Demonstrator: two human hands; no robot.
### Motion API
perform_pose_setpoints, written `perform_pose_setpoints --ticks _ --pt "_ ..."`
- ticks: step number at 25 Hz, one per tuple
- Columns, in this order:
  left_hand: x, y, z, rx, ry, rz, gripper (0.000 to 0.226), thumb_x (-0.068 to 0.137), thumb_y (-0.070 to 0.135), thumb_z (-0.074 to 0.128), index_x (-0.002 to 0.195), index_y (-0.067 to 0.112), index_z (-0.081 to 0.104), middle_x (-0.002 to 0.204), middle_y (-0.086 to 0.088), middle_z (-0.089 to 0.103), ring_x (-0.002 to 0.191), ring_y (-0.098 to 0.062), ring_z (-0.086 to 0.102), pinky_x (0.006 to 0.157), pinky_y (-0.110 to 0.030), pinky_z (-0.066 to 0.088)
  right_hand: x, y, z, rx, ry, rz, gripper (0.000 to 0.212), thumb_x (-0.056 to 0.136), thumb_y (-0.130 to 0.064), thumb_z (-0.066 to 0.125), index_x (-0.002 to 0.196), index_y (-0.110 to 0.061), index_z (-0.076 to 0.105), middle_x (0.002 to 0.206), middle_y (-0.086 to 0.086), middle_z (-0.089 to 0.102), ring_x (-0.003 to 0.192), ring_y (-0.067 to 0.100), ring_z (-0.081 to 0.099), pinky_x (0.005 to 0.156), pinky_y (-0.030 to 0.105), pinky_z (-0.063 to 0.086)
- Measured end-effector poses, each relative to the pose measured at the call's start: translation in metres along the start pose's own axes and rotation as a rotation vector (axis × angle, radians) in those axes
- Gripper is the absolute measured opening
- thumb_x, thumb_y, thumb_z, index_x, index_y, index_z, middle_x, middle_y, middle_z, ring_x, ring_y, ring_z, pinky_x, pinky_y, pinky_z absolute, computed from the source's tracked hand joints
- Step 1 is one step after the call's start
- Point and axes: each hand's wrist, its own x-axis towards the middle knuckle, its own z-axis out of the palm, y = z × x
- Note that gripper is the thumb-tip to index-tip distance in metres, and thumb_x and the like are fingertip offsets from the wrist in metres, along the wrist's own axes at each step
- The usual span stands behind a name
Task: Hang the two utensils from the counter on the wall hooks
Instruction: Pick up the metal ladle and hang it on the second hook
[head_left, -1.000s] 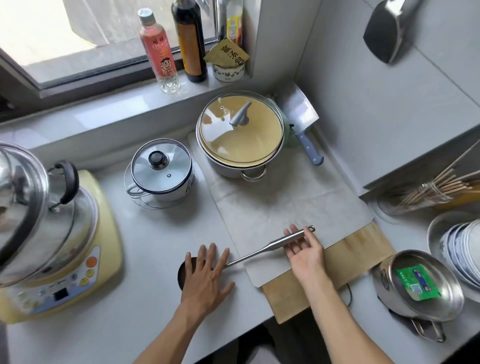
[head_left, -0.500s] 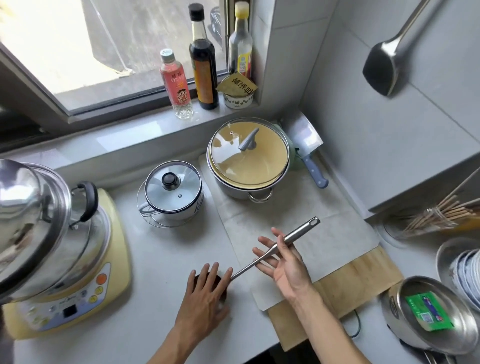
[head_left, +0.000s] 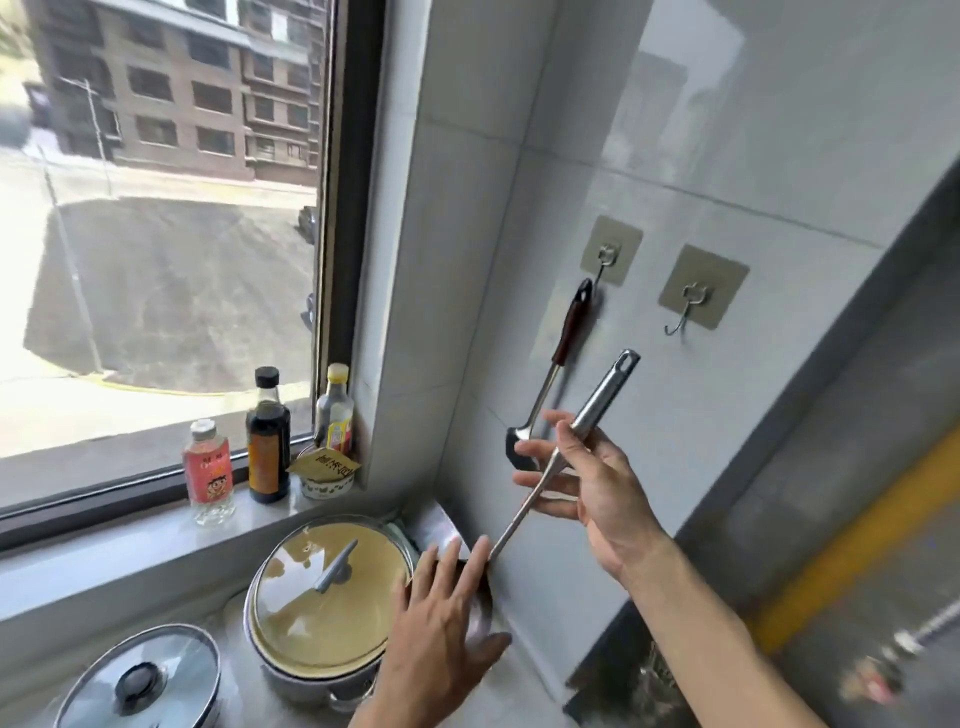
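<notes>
Hanging the ladle (head_left: 566, 436) is the job now. The right hand (head_left: 587, 483) pinches its handle and the left hand (head_left: 441, 618) cups its bowl, fingers spread. Slide the handle's end hole over the empty hook (head_left: 684, 312), beside the spatula (head_left: 563, 358) already hung.

right hand (head_left: 597, 483) holding ladle (head_left: 587, 421), empty hook (head_left: 685, 312)

spatula (head_left: 563, 358) on left hook (head_left: 605, 258), ladle (head_left: 597, 410) below right hook (head_left: 687, 312)
</notes>
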Motion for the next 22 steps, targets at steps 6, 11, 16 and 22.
perform_pose_setpoints --ticks 6,11,16,22 --pt "0.056 0.061 -0.017 -0.089 0.080 0.091 0.098 0.068 0.074 0.049 0.142 0.051 -0.012 0.148 0.015 0.029 0.134 -0.015 0.024 0.105 -0.040 0.032 0.037 -0.060 -0.042 -0.066 0.030 -0.033 0.028 0.091 -0.044 0.053 0.110 -0.025 0.062 0.099 0.006 0.076 0.081 0.031 0.073 0.071 0.044 0.058" --pt "0.064 0.069 0.000 -0.113 0.044 0.073 0.098 0.069 0.071 0.051 0.144 0.049 -0.008 0.147 0.017 0.028 0.135 -0.013 0.023 0.105 -0.037 0.031 0.052 -0.044 -0.056 -0.100 0.026 -0.017 0.035 0.088 -0.048 0.056 0.113 -0.024 0.061 0.095 0.003 0.078 0.081 0.030 0.075 0.082 0.052 0.055" --pt "0.067 0.060 0.016 -0.100 0.020 0.058 0.100 0.067 0.072 0.052 0.143 0.051 -0.010 0.148 0.019 0.026 0.137 -0.011 0.021 0.106 -0.035 0.029 0.056 -0.028 -0.057 -0.107 0.010 0.002 0.035 0.087 -0.049 0.056 0.113 -0.027 0.062 0.096 0.003 0.078 0.085 0.030 0.075 0.080 0.048 0.057" --pt "0.073 0.061 0.025 -0.123 -0.003 0.086 0.101 0.067 0.072 0.053 0.141 0.053 -0.013 0.147 0.016 0.027 0.136 -0.014 0.022 0.106 -0.039 0.031 0.055 -0.024 -0.063 -0.132 0.023 -0.015 0.032 0.089 -0.049 0.054 0.112 -0.028 0.062 0.095 0.002 0.078 0.086 0.029 0.075 0.080 0.048 0.057"
